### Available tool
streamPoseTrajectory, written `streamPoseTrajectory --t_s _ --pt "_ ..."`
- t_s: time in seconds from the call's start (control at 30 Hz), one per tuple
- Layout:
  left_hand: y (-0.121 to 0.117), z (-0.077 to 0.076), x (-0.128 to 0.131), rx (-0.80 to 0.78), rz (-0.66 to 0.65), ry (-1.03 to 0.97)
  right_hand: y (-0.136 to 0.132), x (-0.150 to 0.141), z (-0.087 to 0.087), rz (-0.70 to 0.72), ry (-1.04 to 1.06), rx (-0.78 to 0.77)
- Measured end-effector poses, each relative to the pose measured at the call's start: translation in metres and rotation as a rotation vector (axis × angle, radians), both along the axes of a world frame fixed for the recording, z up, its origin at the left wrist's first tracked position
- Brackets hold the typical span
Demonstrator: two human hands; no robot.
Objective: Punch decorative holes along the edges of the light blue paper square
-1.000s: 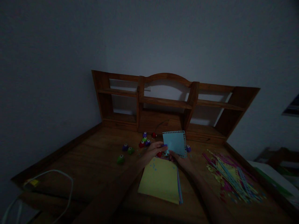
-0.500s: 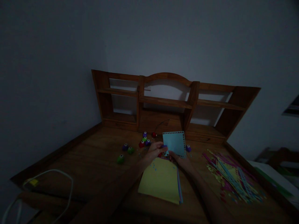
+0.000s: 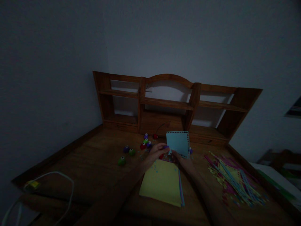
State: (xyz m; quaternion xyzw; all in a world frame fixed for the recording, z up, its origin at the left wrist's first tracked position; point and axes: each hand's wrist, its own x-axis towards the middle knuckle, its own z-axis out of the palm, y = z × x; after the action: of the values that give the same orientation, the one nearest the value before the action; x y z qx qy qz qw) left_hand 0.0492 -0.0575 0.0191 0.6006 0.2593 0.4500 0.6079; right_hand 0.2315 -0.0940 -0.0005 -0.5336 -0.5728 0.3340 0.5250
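My right hand [image 3: 182,160] pinches the lower edge of a light blue paper square [image 3: 177,143] whose border is dotted with punched holes, holding it upright above the wooden desk [image 3: 94,163]. My left hand [image 3: 157,151] is closed around a small purple paper punch [image 3: 166,147], pressed against the paper's lower left edge. Just below both hands lies a stack of coloured paper with a yellow sheet [image 3: 162,182] on top, sprinkled with tiny cut-outs.
Several small round punches in purple, green and red [image 3: 131,152] are scattered left of my hands. A heap of coloured paper strips and scraps [image 3: 232,182] lies at the right. A wooden shelf unit [image 3: 169,103] stands at the back, a white cable [image 3: 56,185] curls at the front left.
The blue paper has shifted slightly to the right and turned a little more upright. Both hands stay together at its lower edge.
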Motion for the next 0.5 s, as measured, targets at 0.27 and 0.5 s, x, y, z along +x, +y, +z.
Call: streamPoseTrajectory --t_s 0.27,0.5 --pt "0.000 0.001 -0.005 0.057 0.079 0.040 0.008 0.008 -0.008 -0.151 0.085 -0.020" --pt "0.002 -0.002 -0.004 0.072 0.144 0.012 0.013 0.012 -0.014 -0.131 0.082 -0.002"
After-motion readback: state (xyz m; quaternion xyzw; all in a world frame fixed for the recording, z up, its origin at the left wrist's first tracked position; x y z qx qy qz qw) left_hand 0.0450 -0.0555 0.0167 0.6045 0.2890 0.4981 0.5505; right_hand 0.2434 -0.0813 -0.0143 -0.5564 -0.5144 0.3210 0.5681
